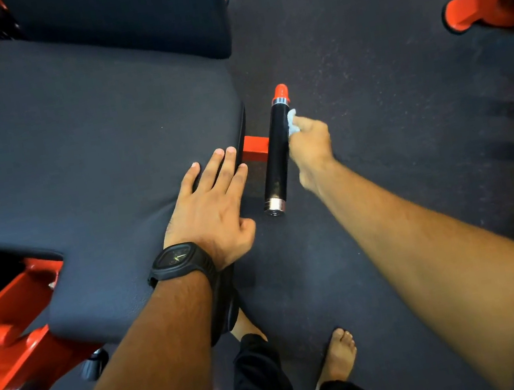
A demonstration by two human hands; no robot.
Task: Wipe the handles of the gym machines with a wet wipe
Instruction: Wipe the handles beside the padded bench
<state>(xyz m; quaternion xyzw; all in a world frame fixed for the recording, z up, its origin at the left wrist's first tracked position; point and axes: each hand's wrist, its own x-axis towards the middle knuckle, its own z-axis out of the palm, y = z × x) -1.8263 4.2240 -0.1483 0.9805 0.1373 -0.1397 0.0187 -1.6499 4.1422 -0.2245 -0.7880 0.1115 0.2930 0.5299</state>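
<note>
Seen from the head view, the left grip (213, 209) lies flat and open, fingers straight, on the right edge of the padded bench (69, 141). Just off that edge a black handle (276, 154) juts out on a red bracket (256, 150). The right grip (310, 148) pinches a pale wet wipe (291, 121) against the handle's far right side.
</note>
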